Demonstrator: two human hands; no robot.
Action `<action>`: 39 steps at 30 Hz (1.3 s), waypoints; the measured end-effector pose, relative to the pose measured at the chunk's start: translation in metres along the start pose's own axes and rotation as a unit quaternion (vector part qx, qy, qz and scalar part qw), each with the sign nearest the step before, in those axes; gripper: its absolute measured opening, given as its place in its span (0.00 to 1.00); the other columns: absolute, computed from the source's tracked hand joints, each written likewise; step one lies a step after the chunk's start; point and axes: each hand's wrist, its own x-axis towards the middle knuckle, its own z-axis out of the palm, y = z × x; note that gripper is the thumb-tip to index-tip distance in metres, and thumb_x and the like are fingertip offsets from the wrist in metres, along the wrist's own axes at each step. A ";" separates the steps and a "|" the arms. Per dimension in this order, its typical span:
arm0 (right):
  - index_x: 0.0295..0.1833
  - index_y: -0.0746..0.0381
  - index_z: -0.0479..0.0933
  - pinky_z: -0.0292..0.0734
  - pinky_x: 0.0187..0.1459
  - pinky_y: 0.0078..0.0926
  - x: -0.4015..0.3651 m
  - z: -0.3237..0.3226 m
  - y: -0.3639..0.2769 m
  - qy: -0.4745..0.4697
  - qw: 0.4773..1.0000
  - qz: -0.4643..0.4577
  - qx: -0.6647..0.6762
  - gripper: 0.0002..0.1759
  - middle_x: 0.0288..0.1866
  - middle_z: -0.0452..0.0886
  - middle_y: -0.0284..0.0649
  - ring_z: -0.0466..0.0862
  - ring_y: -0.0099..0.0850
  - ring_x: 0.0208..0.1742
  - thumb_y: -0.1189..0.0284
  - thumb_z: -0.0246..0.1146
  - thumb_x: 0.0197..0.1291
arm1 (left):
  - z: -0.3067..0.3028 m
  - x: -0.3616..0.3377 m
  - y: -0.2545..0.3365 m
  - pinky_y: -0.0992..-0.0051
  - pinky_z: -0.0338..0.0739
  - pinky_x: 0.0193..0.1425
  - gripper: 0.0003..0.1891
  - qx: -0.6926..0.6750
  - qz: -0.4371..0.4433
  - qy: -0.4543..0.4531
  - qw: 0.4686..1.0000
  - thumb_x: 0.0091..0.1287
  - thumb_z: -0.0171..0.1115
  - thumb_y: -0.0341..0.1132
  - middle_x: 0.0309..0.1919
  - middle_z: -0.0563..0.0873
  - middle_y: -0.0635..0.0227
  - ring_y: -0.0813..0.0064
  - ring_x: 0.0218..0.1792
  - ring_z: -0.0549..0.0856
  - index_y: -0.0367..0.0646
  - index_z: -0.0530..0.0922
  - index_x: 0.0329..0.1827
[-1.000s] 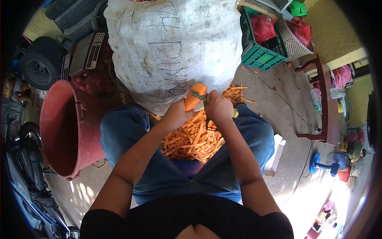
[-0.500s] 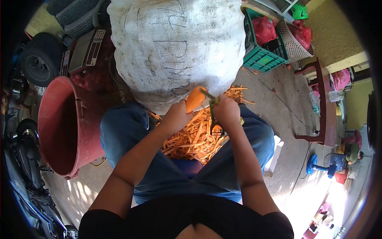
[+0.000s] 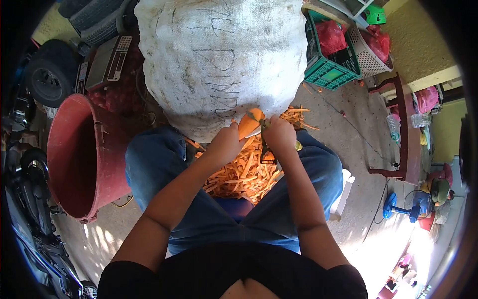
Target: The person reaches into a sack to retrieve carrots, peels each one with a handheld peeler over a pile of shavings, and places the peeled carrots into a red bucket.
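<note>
Firmly, the carrot (image 3: pixel 251 123) is gripped near its lower end by the closed left hand (image 3: pixel 225 144). A peeler (image 3: pixel 264 128) is clasped in the closed right hand (image 3: pixel 279 133), its upper part held against or just beside the carrot. The carrot's long axis is slanted, with the free end pointed away from the body, toward the sack's (image 3: pixel 224 65) near edge and slightly right. It is held above the far edge of the peelings (image 3: pixel 242 172), heaped between the knees.
</note>
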 end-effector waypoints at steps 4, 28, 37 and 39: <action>0.31 0.64 0.72 0.74 0.34 0.38 0.012 0.008 0.010 -0.010 0.999 0.012 -0.033 0.11 0.30 0.78 0.50 0.79 0.45 0.33 0.68 0.49 0.52 | -0.001 -0.003 -0.003 0.64 0.73 0.34 0.15 0.021 0.003 -0.007 1.000 0.53 0.56 0.32 0.25 0.78 0.48 0.54 0.30 0.79 0.30 0.67 0.37; 0.33 0.66 0.73 0.67 0.26 0.28 -0.016 -0.043 0.008 0.032 0.950 -0.166 0.261 0.07 0.20 0.73 0.49 0.75 0.39 0.22 0.75 0.58 0.48 | -0.003 0.001 -0.017 0.76 0.71 0.39 0.25 -0.374 0.053 -0.124 0.918 0.49 0.59 0.29 0.38 0.77 0.66 0.76 0.34 0.77 0.39 0.65 0.53; 0.29 0.66 0.69 0.68 0.26 0.30 -0.021 -0.053 0.006 0.036 0.953 -0.191 0.231 0.07 0.20 0.72 0.49 0.75 0.45 0.25 0.77 0.58 0.42 | -0.002 0.002 -0.010 0.78 0.69 0.44 0.26 -0.318 0.071 -0.043 0.945 0.48 0.60 0.28 0.39 0.77 0.65 0.77 0.39 0.76 0.38 0.67 0.53; 0.29 0.64 0.71 0.69 0.27 0.34 -0.020 -0.052 0.008 0.036 0.956 -0.201 0.212 0.07 0.18 0.72 0.48 0.75 0.45 0.24 0.75 0.59 0.41 | -0.001 0.003 -0.009 0.78 0.69 0.44 0.24 -0.293 0.074 -0.045 0.952 0.48 0.60 0.29 0.38 0.78 0.65 0.77 0.39 0.77 0.38 0.68 0.51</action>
